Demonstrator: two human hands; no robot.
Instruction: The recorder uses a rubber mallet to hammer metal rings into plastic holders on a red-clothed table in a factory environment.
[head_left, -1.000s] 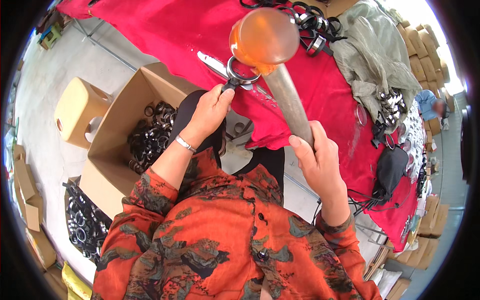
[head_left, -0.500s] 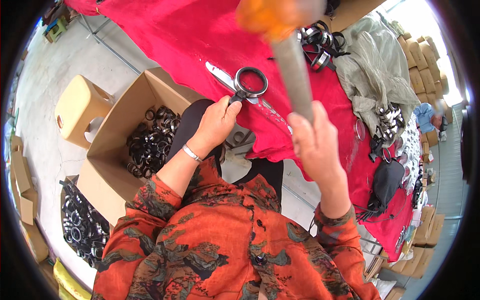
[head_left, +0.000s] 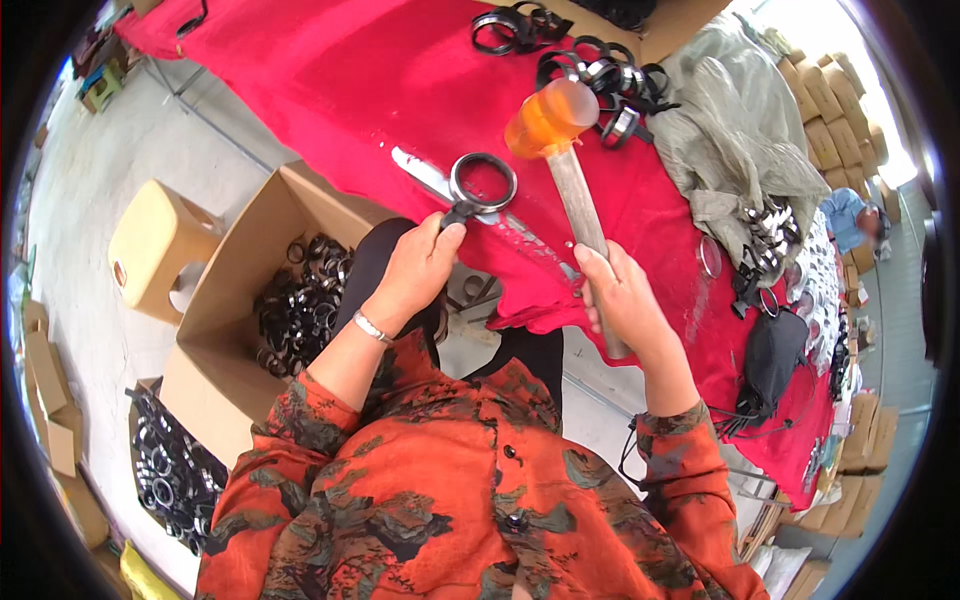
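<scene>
My left hand is closed around the short black handle of a magnifying glass. Its round black frame with a silver band rests over a shiny metal strip near the edge of the red cloth. In my right hand is the wooden handle of a mallet. The mallet's translucent orange head is raised, apart from the magnifying glass and farther away. Whether a lens sits in the frame, I cannot tell.
Black rings and frames lie at the table's far side, beside a grey-green plastic sheet. A clear round lens and a black bag are to the right. At left stand a carton of black rings and a tan stool.
The mallet head has come down and toward me, from a blur at the top edge into clear view. My left hand still grips the magnifying glass, shifted slightly left and nearer.
</scene>
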